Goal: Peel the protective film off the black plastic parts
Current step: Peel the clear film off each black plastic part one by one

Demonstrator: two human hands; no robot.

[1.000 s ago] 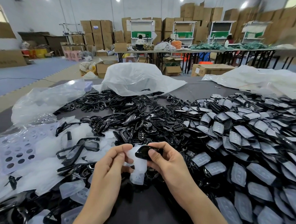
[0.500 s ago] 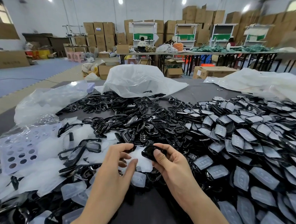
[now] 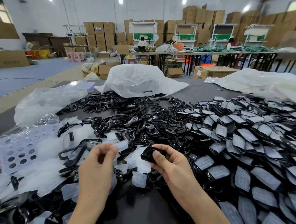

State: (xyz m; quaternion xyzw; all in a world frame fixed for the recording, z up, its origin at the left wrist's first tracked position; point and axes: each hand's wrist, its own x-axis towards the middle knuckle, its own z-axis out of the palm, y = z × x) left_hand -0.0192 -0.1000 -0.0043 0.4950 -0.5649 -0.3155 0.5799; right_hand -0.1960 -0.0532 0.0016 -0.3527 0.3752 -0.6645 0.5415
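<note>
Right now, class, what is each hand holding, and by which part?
The left hand pinches a small translucent piece of film by its left end. The right hand grips a glossy black plastic part by its right side, thumb on top.

Dark grey table (image 3: pixel 200 95) w/ film-covered black parts (image 3: pixel 243 140) heaped on the right, bare black frames (image 3: pixel 127 114) mid, loose film scraps (image 3: pixel 46 175) on the left, white plastic bags (image 3: pixel 140 79) at far edge.

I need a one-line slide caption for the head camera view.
Left hand pinches a peeled film while right hand holds the black part beside the parts pile.
</note>
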